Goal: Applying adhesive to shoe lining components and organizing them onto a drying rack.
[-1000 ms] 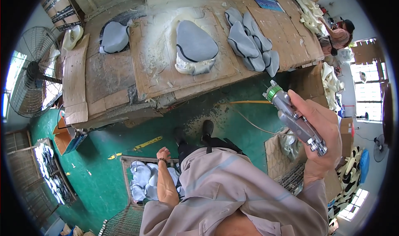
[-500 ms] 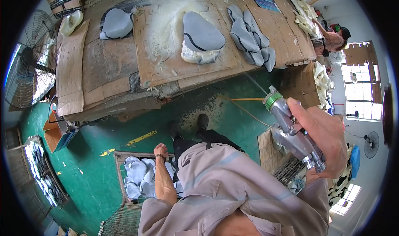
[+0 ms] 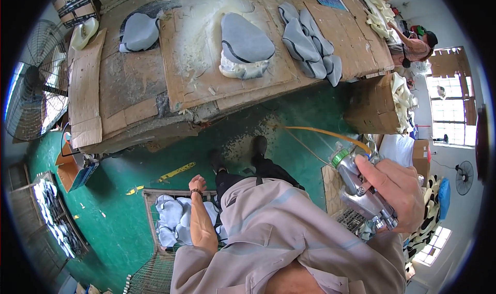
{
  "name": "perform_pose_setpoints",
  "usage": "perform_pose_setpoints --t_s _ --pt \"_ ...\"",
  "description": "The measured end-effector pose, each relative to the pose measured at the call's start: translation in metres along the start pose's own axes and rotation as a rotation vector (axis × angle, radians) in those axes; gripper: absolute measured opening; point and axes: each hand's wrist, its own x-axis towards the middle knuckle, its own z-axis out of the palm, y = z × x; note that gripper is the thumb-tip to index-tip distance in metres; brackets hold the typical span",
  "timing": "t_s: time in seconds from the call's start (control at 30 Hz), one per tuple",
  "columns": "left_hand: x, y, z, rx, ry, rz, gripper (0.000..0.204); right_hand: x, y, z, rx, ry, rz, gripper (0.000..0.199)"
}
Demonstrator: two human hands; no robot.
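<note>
The right hand (image 3: pixel 398 193), at about 4 o'clock in the view, is clamped around a metal spray gun (image 3: pixel 359 188) with a green ring near its nozzle. The fingers wrap the grip and the gun is tilted, with the nozzle toward 11 o'clock. A thin yellow hose (image 3: pixel 320 132) runs from the gun across the green floor (image 3: pixel 119 227) toward the worktop (image 3: pixel 129 95).

The left hand (image 3: pixel 197 183) hangs low near 7 o'clock, just above a wire basket (image 3: pixel 150 211) that holds pale grey padded pieces. Its fingers are curled loosely together and I see nothing between them, though the palm side is hidden.

On the worktop at 12 o'clock a grey cushion piece (image 3: pixel 245 38) lies on a white foam block, with white spray residue on the cardboard around it. A stack of similar grey covers (image 3: pixel 310 43) lies to its right, and one more grey piece (image 3: pixel 138 31) to its left. A big standing fan (image 3: pixel 33 87) is at 9 o'clock, and another person (image 3: pixel 413 43) works at 2 o'clock.

I think the main risk is the hose: it lies loose near the person's feet, so a step could catch it and pull the gun. Also, the gun is well apart from the cushion, and a pressed trigger here would throw glue on the floor or clothes. The fan could carry the mist sideways
</note>
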Motion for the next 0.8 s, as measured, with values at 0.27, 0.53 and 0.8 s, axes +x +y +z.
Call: perform_pose_setpoints --t_s 0.27,0.53,0.8 --pt "-0.038 0.032 0.069 0.027 0.097 0.236 0.035 -0.047 0.108 0.013 0.138 0.167 0.033 0.076" --pt "-0.149 0.282 0.249 0.061 0.125 1.202 0.029 -0.096 0.223 0.032 0.353 0.315 0.035 0.076" --pt "-0.220 0.429 0.374 0.990 0.574 1.535 0.042 -0.136 0.319 0.029 0.503 0.310 0.067 0.068"
